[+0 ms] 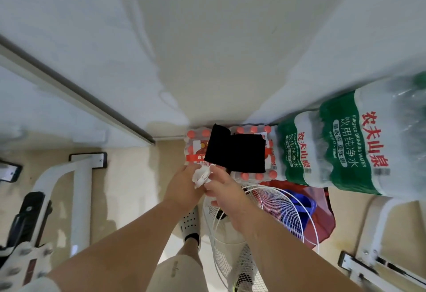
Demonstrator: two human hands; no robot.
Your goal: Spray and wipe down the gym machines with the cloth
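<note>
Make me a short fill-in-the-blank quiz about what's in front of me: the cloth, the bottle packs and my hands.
1. The black cloth lies on packs of bottles with ___ caps.
2. The left hand and right hand hold a small ___ object between them.
3. The large water packs on the right carry ___ labels.
Missing words: red; white; green.

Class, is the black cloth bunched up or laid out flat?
Laid out flat: the black cloth lies across the red-capped bottle packs, its edges straight and its corners square.
</note>
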